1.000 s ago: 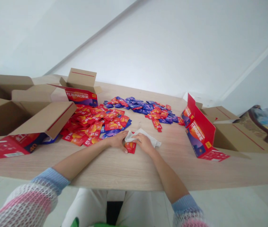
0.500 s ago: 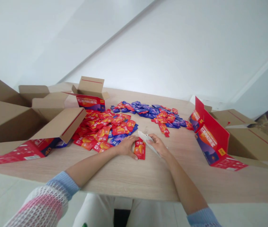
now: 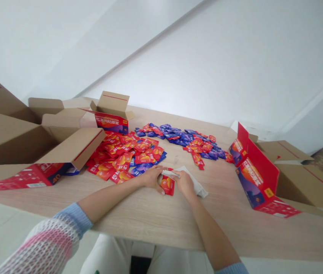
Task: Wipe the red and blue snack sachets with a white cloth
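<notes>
A red sachet [image 3: 167, 185] with an orange fruit print lies flat on the table in front of me. My left hand [image 3: 152, 178] curves round its left side, fingertips at the top and thumb near the bottom edge, holding it down. In my right hand [image 3: 184, 184] is a folded white tissue [image 3: 198, 185], its front edge pressed across the upper part of the sachet. The fingertips of the right hand are partly hidden by the tissue. Just left of my left hand spreads a pile of red sachets [image 3: 124, 161], with some blue ones showing underneath.
A second heap of blue and red sachets [image 3: 178, 136] lies farther back. Open cardboard boxes stand at left [image 3: 64, 148], back left [image 3: 111, 122] and right [image 3: 252, 179]. A white wall [image 3: 207, 68] rises behind the table [image 3: 138, 217].
My right hand has moved left and down with the tissue, from beside the red sachet to over its upper part. The left hand stays at the sachet. The view has shifted slightly.
</notes>
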The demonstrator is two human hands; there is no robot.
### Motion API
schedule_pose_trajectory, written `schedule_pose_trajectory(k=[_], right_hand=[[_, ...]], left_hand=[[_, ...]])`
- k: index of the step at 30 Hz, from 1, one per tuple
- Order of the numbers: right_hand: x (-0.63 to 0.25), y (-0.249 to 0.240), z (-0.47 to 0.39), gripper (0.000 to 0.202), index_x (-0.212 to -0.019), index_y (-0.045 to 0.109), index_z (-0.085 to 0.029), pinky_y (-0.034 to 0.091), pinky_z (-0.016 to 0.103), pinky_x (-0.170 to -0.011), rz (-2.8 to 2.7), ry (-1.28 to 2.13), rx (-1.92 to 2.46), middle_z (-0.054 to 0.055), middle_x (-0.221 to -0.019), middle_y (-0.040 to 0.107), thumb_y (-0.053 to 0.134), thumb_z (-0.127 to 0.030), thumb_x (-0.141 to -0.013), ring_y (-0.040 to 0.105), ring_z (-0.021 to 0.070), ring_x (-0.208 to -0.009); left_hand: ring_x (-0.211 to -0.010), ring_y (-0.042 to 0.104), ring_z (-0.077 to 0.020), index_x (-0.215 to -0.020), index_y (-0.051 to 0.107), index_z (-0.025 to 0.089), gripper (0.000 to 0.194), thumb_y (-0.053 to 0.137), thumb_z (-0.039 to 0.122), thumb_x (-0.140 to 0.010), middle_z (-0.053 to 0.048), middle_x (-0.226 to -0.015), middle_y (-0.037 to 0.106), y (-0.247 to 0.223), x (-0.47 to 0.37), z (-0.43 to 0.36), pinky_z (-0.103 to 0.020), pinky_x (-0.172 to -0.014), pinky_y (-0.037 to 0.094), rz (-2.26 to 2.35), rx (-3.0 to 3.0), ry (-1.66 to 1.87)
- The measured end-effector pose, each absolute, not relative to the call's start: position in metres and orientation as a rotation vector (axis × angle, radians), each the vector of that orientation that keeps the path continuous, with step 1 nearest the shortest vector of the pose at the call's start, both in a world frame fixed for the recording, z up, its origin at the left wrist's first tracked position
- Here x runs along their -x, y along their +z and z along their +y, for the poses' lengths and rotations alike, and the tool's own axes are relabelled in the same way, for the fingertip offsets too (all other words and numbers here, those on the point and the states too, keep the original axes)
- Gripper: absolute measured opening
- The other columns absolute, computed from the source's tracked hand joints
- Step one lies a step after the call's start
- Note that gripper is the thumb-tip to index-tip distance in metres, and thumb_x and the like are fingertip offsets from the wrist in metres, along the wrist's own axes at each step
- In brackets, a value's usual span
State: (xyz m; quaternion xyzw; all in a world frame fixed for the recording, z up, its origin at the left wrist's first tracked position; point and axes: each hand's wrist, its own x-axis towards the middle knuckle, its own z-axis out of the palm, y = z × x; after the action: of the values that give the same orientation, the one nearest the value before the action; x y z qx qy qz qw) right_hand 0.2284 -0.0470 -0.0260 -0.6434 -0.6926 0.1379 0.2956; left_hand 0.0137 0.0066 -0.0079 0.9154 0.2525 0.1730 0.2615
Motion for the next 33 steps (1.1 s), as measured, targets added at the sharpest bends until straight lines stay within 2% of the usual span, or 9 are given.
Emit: schedule_pose_trajectory(k=[3, 6, 12, 15, 19, 25, 30, 33], right_hand=[[-0.231, -0.022, -0.045, 0.031, -0.11, 0.071, -0.026, 0.046, 0.036, -0.079, -1.701, 0.274, 1.934, 0.012, -0.103, 0.07, 0.062, -0.034, -0.081, 0.065, 0.0284, -0.093], [-0.25, -0.019, -0.04, 0.03, -0.108, 0.072, -0.024, 0.047, 0.037, -0.081, -1.607, 0.295, 1.963, 0.013, -0.104, 0.07, 0.061, -0.032, -0.081, 0.065, 0.0285, -0.095], [-0.29, -0.005, -0.04, 0.038, -0.109, 0.069, -0.019, 0.042, 0.041, -0.095, -1.607, 0.627, 1.392, 0.008, -0.113, 0.068, 0.061, -0.041, -0.079, 0.06, 0.0257, -0.106], [-0.277, 0.004, -0.047, 0.039, -0.11, 0.069, -0.02, 0.044, 0.038, -0.093, -1.645, 0.745, 1.244, 0.006, -0.111, 0.068, 0.06, -0.044, -0.081, 0.06, 0.0241, -0.104], [-0.248, 0.002, -0.054, 0.032, -0.103, 0.073, -0.021, 0.047, 0.036, -0.086, -1.987, 0.921, 1.221, 0.006, -0.103, 0.071, 0.064, -0.041, -0.078, 0.064, 0.0239, -0.093], [-0.241, -0.006, -0.05, 0.029, -0.105, 0.072, -0.027, 0.046, 0.035, -0.084, -1.924, 0.604, 1.652, 0.006, -0.107, 0.07, 0.064, -0.033, -0.078, 0.065, 0.0267, -0.097], [-0.255, -0.009, -0.047, 0.03, -0.106, 0.072, -0.029, 0.046, 0.029, -0.073, -1.836, 0.515, 1.799, 0.005, -0.098, 0.073, 0.064, -0.034, -0.078, 0.067, 0.0248, -0.088], [-0.266, -0.014, -0.045, 0.031, -0.107, 0.071, -0.028, 0.046, 0.03, -0.079, -1.77, 0.507, 1.779, 0.005, -0.103, 0.072, 0.062, -0.032, -0.078, 0.066, 0.024, -0.093]], left_hand=[[-0.132, 0.036, -0.0322, -0.137, 0.043, 0.023, 0.112, 0.082, 0.064, -0.04, -0.011, -0.142, 0.042, -0.009, -0.014, 0.004, -0.043, -0.11, 0.025, 0.731, -2.474, 0.449], [-0.134, 0.032, -0.0341, -0.139, 0.039, 0.022, 0.118, 0.082, 0.065, -0.038, -0.014, -0.145, 0.037, -0.011, -0.015, 0.001, -0.047, -0.111, 0.023, 0.809, -2.466, 0.412], [-0.137, 0.026, -0.0353, -0.142, 0.035, 0.022, 0.115, 0.079, 0.066, -0.044, -0.014, -0.147, 0.034, -0.012, -0.012, -0.001, -0.05, -0.111, 0.018, 0.781, -2.503, 0.407], [-0.136, 0.027, -0.0357, -0.142, 0.035, 0.023, 0.114, 0.078, 0.067, -0.046, -0.014, -0.146, 0.036, -0.012, -0.011, -0.001, -0.05, -0.111, 0.018, 0.766, -2.515, 0.429], [-0.134, 0.031, -0.0349, -0.142, 0.036, 0.024, 0.114, 0.078, 0.067, -0.045, -0.012, -0.144, 0.039, -0.013, -0.011, -0.002, -0.048, -0.109, 0.023, 0.78, -2.513, 0.472], [-0.133, 0.032, -0.0336, -0.142, 0.034, 0.028, 0.112, 0.079, 0.065, -0.047, -0.009, -0.144, 0.04, -0.015, -0.013, -0.002, -0.047, -0.108, 0.025, 0.778, -2.5, 0.517], [-0.134, 0.031, -0.0344, -0.144, 0.033, 0.024, 0.114, 0.077, 0.067, -0.048, -0.012, -0.146, 0.037, -0.014, -0.014, 0.0, -0.047, -0.11, 0.021, 0.79, -2.513, 0.472], [-0.135, 0.029, -0.0352, -0.145, 0.032, 0.023, 0.116, 0.076, 0.069, -0.048, -0.013, -0.147, 0.035, -0.012, -0.014, -0.001, -0.048, -0.11, 0.02, 0.811, -2.514, 0.428]])
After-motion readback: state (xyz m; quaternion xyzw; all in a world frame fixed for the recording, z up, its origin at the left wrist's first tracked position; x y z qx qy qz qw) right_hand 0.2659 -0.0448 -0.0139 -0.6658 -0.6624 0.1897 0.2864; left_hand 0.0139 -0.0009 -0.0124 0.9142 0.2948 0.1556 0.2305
